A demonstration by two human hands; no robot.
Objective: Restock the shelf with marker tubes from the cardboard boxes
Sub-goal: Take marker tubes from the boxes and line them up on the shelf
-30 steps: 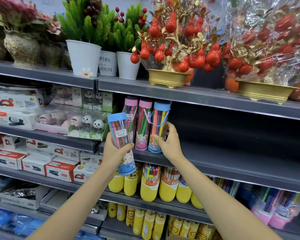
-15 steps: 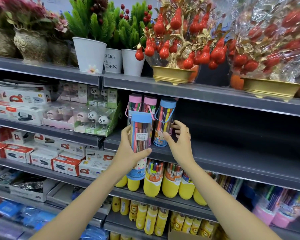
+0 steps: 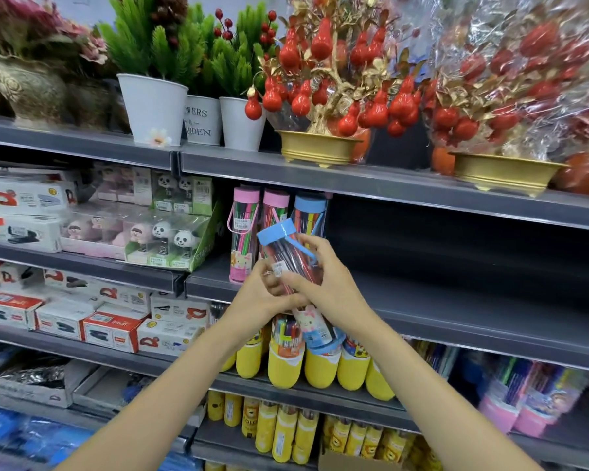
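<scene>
Both hands on one blue-capped marker tube [image 3: 295,266], held in the air in front of the grey shelf [image 3: 456,311], tilted with cap up-left and base down-right. Left hand [image 3: 257,299] grip: fingers curled round the tube's lower middle from the left. Right hand [image 3: 327,283] grip: fingers and thumb curled round it from the right, one finger near the blue strap. Three tubes stand upright at the shelf's left end: pink [image 3: 244,232], pink [image 3: 276,205], blue [image 3: 312,212]. To their right the shelf board is bare up to the frame edge; the upper shelf lip [image 3: 422,195] overhangs close above the standing caps.
</scene>
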